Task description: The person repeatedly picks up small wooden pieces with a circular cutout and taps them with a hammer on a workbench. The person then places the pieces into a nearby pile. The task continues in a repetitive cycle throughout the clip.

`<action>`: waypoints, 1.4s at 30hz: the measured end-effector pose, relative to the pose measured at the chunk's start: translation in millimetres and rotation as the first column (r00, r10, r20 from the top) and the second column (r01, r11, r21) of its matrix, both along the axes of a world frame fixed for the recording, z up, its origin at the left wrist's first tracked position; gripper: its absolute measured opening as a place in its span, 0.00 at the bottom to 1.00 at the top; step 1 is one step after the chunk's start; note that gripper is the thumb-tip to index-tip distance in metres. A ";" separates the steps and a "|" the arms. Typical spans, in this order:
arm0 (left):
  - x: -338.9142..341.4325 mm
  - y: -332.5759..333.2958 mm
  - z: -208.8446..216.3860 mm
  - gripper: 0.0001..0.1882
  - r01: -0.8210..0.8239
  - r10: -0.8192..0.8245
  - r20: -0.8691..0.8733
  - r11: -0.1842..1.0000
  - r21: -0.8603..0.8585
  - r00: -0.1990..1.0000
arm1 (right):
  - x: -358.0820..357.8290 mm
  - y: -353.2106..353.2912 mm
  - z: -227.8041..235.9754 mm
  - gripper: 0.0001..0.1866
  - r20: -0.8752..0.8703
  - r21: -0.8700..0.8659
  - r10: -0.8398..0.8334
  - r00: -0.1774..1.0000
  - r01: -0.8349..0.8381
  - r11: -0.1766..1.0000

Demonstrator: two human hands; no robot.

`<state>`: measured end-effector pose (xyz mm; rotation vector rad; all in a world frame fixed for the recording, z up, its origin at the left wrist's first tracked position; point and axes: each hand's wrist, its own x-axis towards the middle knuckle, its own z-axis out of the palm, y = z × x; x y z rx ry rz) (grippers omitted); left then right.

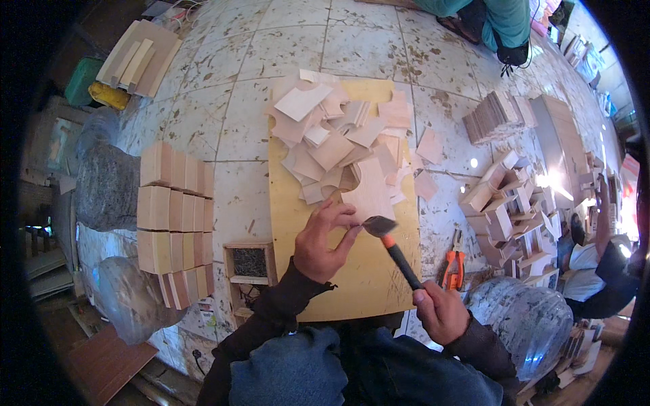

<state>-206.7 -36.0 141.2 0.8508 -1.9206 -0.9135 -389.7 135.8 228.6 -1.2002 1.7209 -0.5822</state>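
Observation:
My right hand is closed round the black and orange handle of a hammer. The hammer's head lies over the near edge of a pale wooden piece with a curved cut-out. At that same edge, beside the hammer head, my left hand has its thumb and fingertips pinched together. Whatever they hold is too small to make out. Beyond my hands, a heap of thin cut wooden pieces covers the far part of a yellow board.
Stacked wooden blocks stand left, near a wooden box of nails. Orange-handled pliers lie right of the board, below assembled wooden parts. Clear plastic-wrapped bundles flank me. Other people sit at the far right and right.

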 end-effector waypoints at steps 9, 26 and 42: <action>15.7 -14.3 -8.3 0.10 0.125 -0.134 -0.125 0.989 -0.080 0.983 | -4.3 5.8 -10.4 0.16 -0.084 -0.002 -0.057 0.995 0.057 0.998; 12.5 -15.7 -28.3 0.10 0.214 -0.216 -0.101 0.976 -0.035 0.971 | 19.7 -5.1 -5.6 0.17 -0.080 0.000 -0.038 0.996 0.038 0.999; 9.9 3.7 -15.8 0.12 -0.013 0.018 0.040 0.993 -0.119 0.999 | 12.5 27.2 -74.0 0.14 -0.155 -0.049 -0.052 0.987 0.045 0.998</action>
